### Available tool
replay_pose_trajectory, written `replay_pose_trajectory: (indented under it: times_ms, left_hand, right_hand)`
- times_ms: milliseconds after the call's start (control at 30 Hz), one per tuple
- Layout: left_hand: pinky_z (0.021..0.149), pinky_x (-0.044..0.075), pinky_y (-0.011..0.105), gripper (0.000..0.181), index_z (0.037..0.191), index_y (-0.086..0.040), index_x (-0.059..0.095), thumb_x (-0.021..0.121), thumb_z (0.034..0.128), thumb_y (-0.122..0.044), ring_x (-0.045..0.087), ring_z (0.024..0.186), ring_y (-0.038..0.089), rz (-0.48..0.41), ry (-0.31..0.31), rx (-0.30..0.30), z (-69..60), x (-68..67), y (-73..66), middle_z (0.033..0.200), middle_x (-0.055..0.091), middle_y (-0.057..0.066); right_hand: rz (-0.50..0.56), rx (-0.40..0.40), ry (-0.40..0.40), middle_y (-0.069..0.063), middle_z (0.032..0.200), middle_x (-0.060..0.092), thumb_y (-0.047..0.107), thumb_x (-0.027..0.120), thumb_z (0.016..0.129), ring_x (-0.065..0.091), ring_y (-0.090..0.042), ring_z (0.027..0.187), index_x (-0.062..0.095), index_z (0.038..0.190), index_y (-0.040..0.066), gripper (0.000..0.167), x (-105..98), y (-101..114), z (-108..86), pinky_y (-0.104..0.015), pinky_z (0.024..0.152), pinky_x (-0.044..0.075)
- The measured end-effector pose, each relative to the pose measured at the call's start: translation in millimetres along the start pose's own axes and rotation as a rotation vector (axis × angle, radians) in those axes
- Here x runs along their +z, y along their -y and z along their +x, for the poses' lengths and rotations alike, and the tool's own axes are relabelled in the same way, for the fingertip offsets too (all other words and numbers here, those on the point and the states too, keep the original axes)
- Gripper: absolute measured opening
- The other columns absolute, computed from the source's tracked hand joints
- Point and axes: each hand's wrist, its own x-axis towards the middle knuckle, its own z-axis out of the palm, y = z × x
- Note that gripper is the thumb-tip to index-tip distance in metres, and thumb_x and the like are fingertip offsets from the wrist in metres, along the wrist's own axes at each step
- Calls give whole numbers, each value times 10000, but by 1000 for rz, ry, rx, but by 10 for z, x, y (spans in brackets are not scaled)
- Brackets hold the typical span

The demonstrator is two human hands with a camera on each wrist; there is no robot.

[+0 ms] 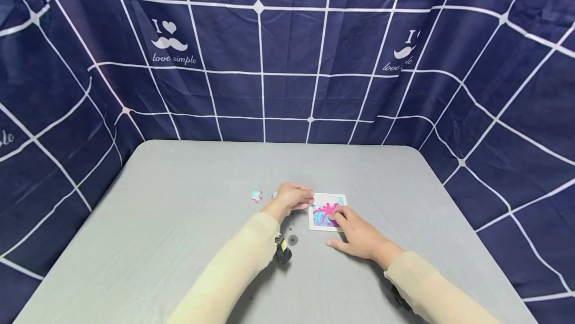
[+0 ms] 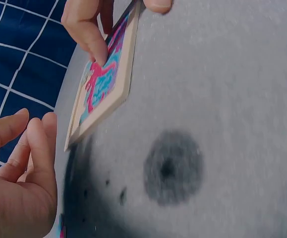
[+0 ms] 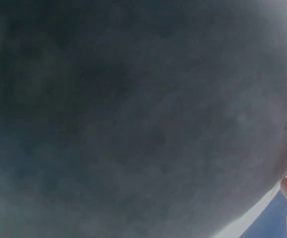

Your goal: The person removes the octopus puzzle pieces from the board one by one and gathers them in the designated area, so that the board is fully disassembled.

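Observation:
A small square jigsaw puzzle [image 1: 325,214] with a pink figure on blue and purple lies in a pale frame [image 1: 318,229] on the table. My right hand [image 1: 361,236] reaches over its right side, fingertips touching the picture and thumb resting on the table. By the frame's upper left corner is my left hand [image 1: 292,198], its fingers loosely bent. In the left wrist view, the left hand's [image 2: 22,173] thumb and fingertips come close together with nothing visible between them. A loose puzzle piece [image 1: 257,196] lies to the left; another piece [image 1: 273,195] is partly hidden behind the left hand.
The grey table [image 1: 188,204] extends around the puzzle. A round dark stain [image 1: 293,239] with small specks marks its surface below the left hand. Dark blue curtains [image 1: 287,39] with white grid lines enclose the back and sides. The right wrist view is mostly dark tabletop.

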Motion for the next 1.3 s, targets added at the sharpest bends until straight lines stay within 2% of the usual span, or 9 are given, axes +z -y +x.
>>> replay_pose_trajectory:
  times_ms: [233, 467, 567, 900, 1300]
  left_hand:
    - [646, 569, 229, 181, 1015, 37, 693, 696, 841, -11, 700, 803, 202, 0, 13, 9, 7, 126, 1, 875, 711, 163]
    - [736, 565, 256, 225, 1068, 41, 681, 684, 848, -6, 689, 870, 210, -19, 38, 20, 2, 232, 8, 976, 699, 174]
    - [770, 559, 266, 256, 1103, 58, 662, 668, 850, 19, 682, 903, 227, -56, 59, 17, 22, 258, 24, 1012, 690, 182]
    - [833, 541, 284, 380, 1258, 120, 524, 611, 906, 8, 610, 1075, 314, -100, 160, 8, 10, 347, 39, 1150, 622, 237]
    - [852, 533, 289, 428, 1310, 150, 445, 578, 928, 10, 591, 1100, 315, -107, 195, -1, 33, 440, 74, 1186, 594, 248]
  right_hand:
    - [-36, -21, -34, -133, 1221, 466, 495, 702, 825, 483, -270, 1100, 549, 1229, 39, 628, 7, -3, -17, -434, 918, 479]
    - [-69, -49, -51, -152, 1217, 479, 453, 709, 830, 469, -305, 1138, 554, 1267, -9, 654, 2, 4, -40, -447, 923, 476]
    - [-76, -56, -52, -159, 1222, 484, 437, 709, 836, 467, -307, 1148, 550, 1282, -21, 658, 4, 9, -46, -445, 940, 468]
    - [-76, -52, -49, -177, 1235, 482, 423, 709, 840, 468, -314, 1153, 534, 1307, -18, 666, 12, 23, -58, -457, 942, 467]
    - [-67, -69, -66, -183, 1228, 495, 418, 703, 845, 475, -325, 1149, 544, 1289, -25, 647, 33, 10, -56, -469, 949, 455]
